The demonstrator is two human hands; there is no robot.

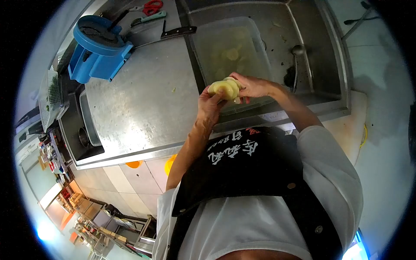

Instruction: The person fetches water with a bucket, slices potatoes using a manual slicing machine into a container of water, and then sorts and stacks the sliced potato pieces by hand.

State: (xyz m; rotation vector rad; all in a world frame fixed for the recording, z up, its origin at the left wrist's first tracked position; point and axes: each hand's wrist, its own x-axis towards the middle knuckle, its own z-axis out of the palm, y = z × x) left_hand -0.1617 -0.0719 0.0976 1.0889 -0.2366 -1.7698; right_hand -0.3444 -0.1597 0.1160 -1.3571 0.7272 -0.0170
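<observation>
Both of my hands hold a small stack of pale yellow round slices, which look like potato slices point(226, 88), above the near edge of a clear plastic tub point(255, 32). My left hand point(211, 104) grips the stack from the left, its thumb pressed on the top slice. On the right side, my right hand point(250, 86) has its fingers closed around the slices' edge. Cloudy, yellowish water fills the tub, and more round slices point(232, 54) show in it.
The tub stands in a steel sink point(320, 47), where a ladle point(297, 56) lies to the right. Left of it is a steel worktop point(143, 95) with a black-handled knife point(178, 32), a green-handled peeler point(149, 18), red-handled scissors point(152, 7) and a blue plastic device point(97, 47).
</observation>
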